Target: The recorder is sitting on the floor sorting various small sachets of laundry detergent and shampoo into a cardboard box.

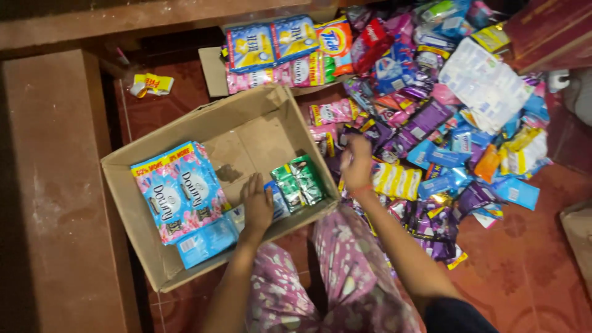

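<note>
- Risk nearest the body: the open brown cardboard box (185,132) is tilted against a leg in pink flowered trousers (354,271), and it could be tipped if that leg is shifted, so that the packets stood inside would be spilled.
- The left hand (257,203) is laid flat, palm down and fingers spread, on blue sachets (279,203) at the box's near wall; nothing is gripped by it, so those sachets could be pushed askew against the green sachets (300,180) just beside them.
- The large light-blue and pink pouches (180,189) are leaned at the box's left side; they could be toppled if the row is crowded.
- The right hand (356,163) is raised over the box's right edge, wrist bent, fingers curled; it is blurred, and whether anything is pinched cannot be told.
- Beyond it, the loose heap of purple, blue and yellow sachets (431,142) on the red tiled floor (524,265) could be slid apart by a careless reach.
</note>
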